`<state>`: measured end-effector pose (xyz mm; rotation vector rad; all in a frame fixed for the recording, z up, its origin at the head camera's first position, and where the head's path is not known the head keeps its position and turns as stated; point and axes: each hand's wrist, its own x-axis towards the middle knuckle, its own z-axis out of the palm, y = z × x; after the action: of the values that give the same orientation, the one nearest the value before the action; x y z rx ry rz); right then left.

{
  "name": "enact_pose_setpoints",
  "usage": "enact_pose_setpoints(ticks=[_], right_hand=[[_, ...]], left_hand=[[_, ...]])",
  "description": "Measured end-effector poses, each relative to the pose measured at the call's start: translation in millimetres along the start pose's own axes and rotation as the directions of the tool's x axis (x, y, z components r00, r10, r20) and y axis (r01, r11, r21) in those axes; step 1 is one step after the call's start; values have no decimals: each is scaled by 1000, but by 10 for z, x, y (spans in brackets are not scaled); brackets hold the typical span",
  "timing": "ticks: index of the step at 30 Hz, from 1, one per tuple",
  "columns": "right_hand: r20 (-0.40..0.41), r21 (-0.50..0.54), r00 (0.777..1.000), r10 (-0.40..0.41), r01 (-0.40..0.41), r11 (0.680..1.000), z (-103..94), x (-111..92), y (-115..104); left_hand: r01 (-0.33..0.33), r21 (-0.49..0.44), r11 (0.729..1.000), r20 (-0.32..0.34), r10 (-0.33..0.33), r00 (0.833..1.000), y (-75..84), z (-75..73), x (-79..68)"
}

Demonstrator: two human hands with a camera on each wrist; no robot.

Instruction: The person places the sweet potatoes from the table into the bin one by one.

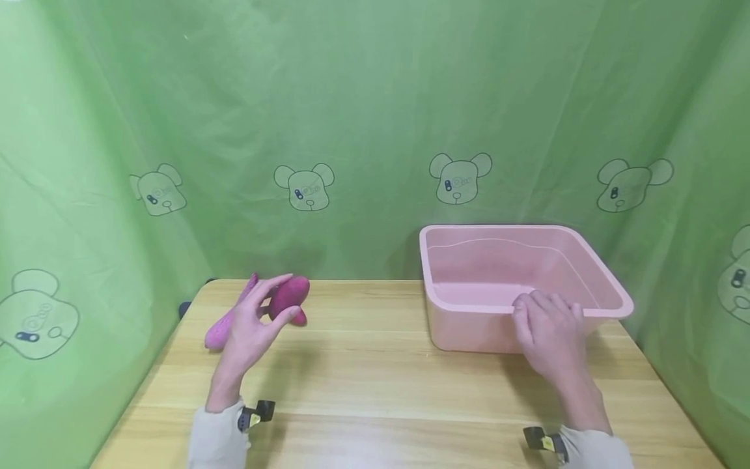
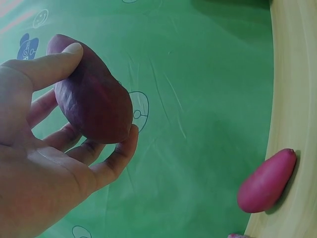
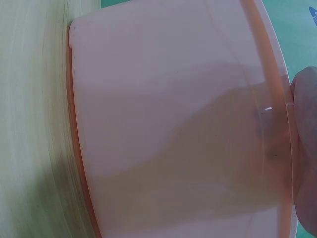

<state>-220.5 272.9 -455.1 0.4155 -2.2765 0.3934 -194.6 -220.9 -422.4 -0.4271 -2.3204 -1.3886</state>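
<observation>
My left hand (image 1: 250,326) holds a purple sweet potato (image 1: 287,296) between thumb and fingers, above the table's left side. In the left wrist view, the thumb lies across one side of the sweet potato (image 2: 91,99) and the fingers curl beneath. Another reddish sweet potato (image 2: 267,181) lies on the table, mostly covered by the held one in the head view. A long pink-purple root (image 1: 219,332) lies left of my hand, partly hidden by it. My right hand (image 1: 551,332) grips the near rim of a pink plastic tub (image 1: 469,326).
The tub stands at the back right of the wooden table (image 1: 363,384), its rim above the tabletop. A green curtain (image 1: 375,130) with bear-face prints hangs behind and along both sides.
</observation>
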Motion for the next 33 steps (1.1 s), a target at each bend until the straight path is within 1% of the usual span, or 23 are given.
enact_pose_setpoints(ticks=[6, 14, 25, 33], right_hand=[[9, -1, 1000, 7, -7, 1000, -7, 7, -8], [0, 1, 1000, -2, 2, 1000, -21, 15, -25], [2, 7, 1000, -5, 5, 1000, -36, 24, -49], [-11, 11, 1000, -10, 10, 1000, -24, 22, -35]], left_hand=[[-14, -53, 998, -2, 14, 1000, 34, 55, 34], [-34, -86, 996, 2, 34, 999, 66, 111, 52], [-19, -78, 997, 2, 19, 1000, 88, 151, 50], [0, -120, 993, 23, 3, 1000, 92, 203, 83]])
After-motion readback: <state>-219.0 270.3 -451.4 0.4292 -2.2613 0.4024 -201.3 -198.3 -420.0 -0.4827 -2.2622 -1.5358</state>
